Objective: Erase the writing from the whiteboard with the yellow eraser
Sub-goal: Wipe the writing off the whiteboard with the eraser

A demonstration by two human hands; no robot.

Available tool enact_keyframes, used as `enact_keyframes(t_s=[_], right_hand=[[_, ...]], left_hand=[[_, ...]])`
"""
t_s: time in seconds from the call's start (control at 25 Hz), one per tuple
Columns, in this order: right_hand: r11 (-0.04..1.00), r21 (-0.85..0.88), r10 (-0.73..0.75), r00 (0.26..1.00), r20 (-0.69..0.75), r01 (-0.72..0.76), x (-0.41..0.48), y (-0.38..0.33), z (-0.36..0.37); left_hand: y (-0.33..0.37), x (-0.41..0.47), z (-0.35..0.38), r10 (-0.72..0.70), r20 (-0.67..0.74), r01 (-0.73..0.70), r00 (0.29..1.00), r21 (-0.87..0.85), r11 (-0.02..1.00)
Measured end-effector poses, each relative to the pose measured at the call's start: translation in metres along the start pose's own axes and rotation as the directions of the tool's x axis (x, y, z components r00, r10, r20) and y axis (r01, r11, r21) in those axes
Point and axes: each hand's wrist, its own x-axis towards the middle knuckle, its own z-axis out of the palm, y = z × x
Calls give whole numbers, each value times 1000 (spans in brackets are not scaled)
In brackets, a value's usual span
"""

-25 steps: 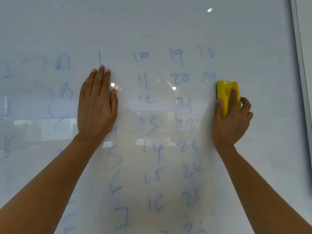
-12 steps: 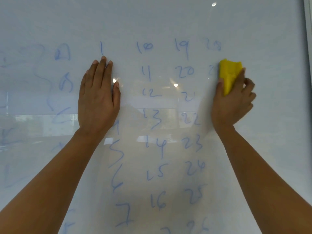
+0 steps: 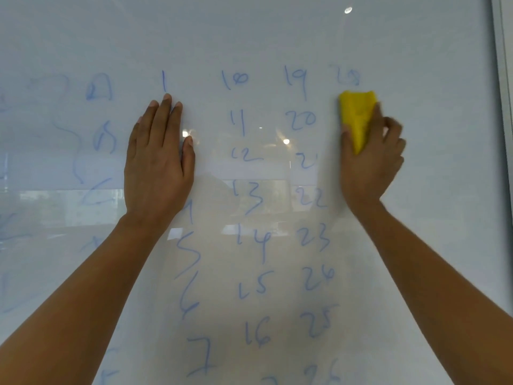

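Observation:
A whiteboard fills the view, covered with columns of blue handwritten numbers. My right hand presses the yellow eraser flat on the board just below a faint smudged number at the top of the rightmost column. Its fingers are blurred with motion. My left hand lies flat against the board, fingers together and pointing up, under the "1". Smeared blue marks remain at the left.
The board's right frame edge runs down the far right. Between the eraser and that edge the board is bare white. Ceiling lights and a room reflect in the glossy surface.
My right hand slid the eraser upward along the rightmost column. The "29" there is wiped away. My left hand has stayed flat on the board.

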Motion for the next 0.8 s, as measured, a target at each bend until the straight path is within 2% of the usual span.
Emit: enact_keyframes(t_s=[0.04,0.08,0.12,0.16,0.2,0.24,0.28,0.32,0.36,0.4,0.48,0.52,0.56,0.6,0.64,0.72,0.76,0.8], right_hand=[[987,22,-162,986,27,162,-19,4,-4],[965,34,-262,963,55,261,-31,13,-9],[957,26,-290,954,78,289,-31,23,-13],[972,8,-233,970,73,233,-21,26,-15],[996,-17,-91,994,63,92,-4,25,-12],[997,-30,67,997,34,-66,16,19,-7],[986,-41,162,986,24,-161,33,8,-3],[985,-42,166,986,28,-165,39,-6,1],[997,-17,78,996,36,-77,32,-21,2],[997,28,-76,996,43,75,15,-31,2],[939,91,-340,938,72,333,-24,-29,-3],[924,90,-379,922,83,372,-34,-20,-8],[938,61,-345,935,85,341,-33,-8,-11],[973,13,-231,971,67,231,-22,0,-10],[998,-36,-58,998,28,59,-4,6,-7],[962,-61,264,963,-46,-267,47,2,7],[940,-65,332,942,-44,-334,68,-8,12],[942,-75,326,945,-24,-327,81,-23,14]], left_hand=[[0,0,0,2,-1,-2,1000,2,1000],[0,0,-1,3,-1,-3,1000,3,1000],[0,0,-1,4,1,-4,1000,4,1000],[0,0,-2,4,3,-4,1000,5,1000],[0,0,-2,3,4,-3,1000,5,1000],[1,0,-2,2,3,-2,1000,4,1000],[1,1,-2,0,2,0,1000,2,1000],[2,1,-2,0,2,0,1000,1,1000],[2,0,-2,1,1,-1,1000,-2,1000],[1,0,-2,2,2,-2,1000,-4,1000],[0,0,-3,2,6,-2,1000,-6,1000],[0,0,-3,4,8,-4,1000,-7,1000],[0,0,-3,5,10,-5,1000,-9,1000],[0,1,-3,6,11,-6,1000,-12,1000],[0,1,-3,5,12,-5,1000,-16,1000],[0,0,-3,0,11,0,1000,-13,1000],[0,0,-2,-1,9,1,1000,-12,1000],[0,0,-2,0,6,0,1000,-11,1000]])
